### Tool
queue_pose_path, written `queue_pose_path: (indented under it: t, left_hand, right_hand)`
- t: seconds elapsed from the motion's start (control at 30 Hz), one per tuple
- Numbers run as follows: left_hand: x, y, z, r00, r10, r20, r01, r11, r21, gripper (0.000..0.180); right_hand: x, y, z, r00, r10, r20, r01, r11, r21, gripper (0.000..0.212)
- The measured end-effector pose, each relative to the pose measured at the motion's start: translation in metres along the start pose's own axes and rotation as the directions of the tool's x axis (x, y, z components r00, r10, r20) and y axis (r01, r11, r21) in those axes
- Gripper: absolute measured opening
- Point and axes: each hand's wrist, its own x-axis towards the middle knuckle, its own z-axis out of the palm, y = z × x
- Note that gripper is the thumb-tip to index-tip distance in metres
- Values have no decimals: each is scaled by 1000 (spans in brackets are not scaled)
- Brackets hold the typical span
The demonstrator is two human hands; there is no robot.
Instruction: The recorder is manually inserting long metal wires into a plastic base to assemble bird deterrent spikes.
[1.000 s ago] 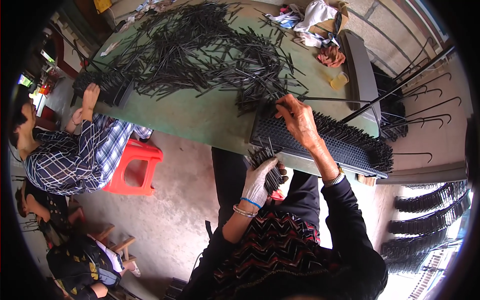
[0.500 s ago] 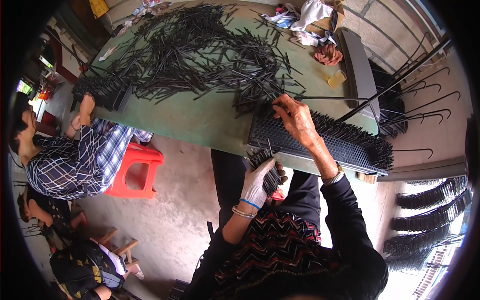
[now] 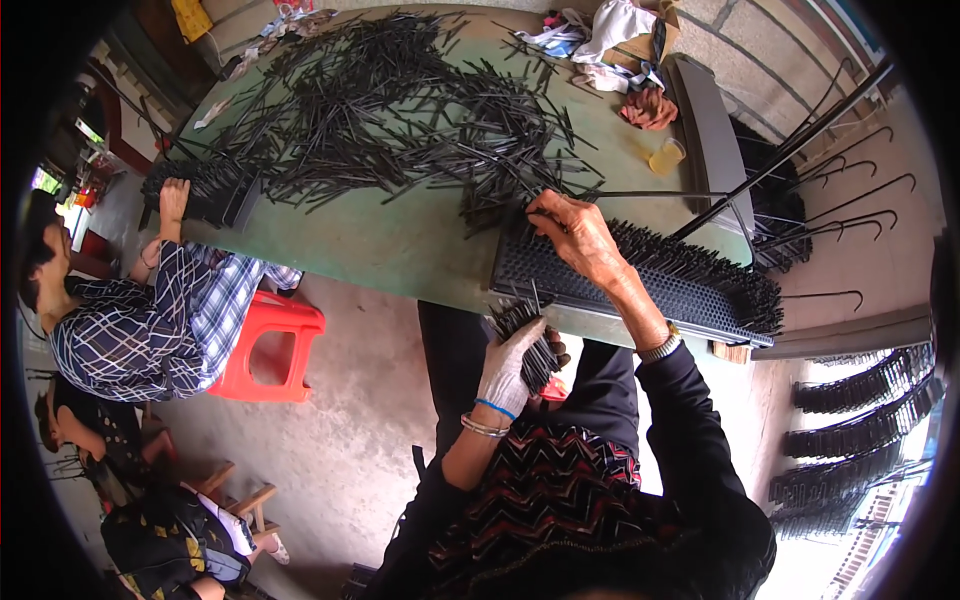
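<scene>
Black rods (image 3: pixel 525 340): one bundle, gripped upright in my gloved left hand (image 3: pixel 510 365) below the table edge, ready for feeding. My right hand (image 3: pixel 575 235) pinches a single rod at the perforated black tray (image 3: pixel 610 280) on the green table (image 3: pixel 400 240).

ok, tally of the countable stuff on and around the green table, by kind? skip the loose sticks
Black perforated boards being filled with sticks: 2, one under the right hand at, one at the co-worker's hand
Bundle of black sticks in the gloved left hand: 1
Red plastic stools: 1
Yellow cups: 1
Total: 5
</scene>
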Motion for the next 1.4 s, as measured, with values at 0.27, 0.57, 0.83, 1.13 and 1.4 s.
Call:
queue_pose_path:
  t: [0.27, 0.57, 0.83, 1.13, 1.4]
  left_hand:
    - [4, -3, -1, 999, -37, -17, 37, 999, -31, 14]
    - [5, 2, -8, 998, 11, 59, -12, 1000, 24, 16]
    - [6, 6, -4, 997, 0, 72, -3, 999, 52, 18]
    - [0, 12, 10, 997, 26, 79, -35, 993, 115, 16]
    - [-1, 18, 12, 997, 40, 73, -60, 952, 300, 18]
  right_hand:
    - [-3, 6, 9, 999, -33, 7, 33, 994, -106, 13]
    - [-16, 11, 25, 956, -258, -136, 128, 790, -600, 17]
    - [-37, -13, 13, 984, -77, -162, -8, 884, -468, 37]
    - [-59, -27, -13, 855, 330, 400, -481, 793, 374, 13]
    - [-60, -27, -18, 833, 391, 391, -521, 791, 321, 10]
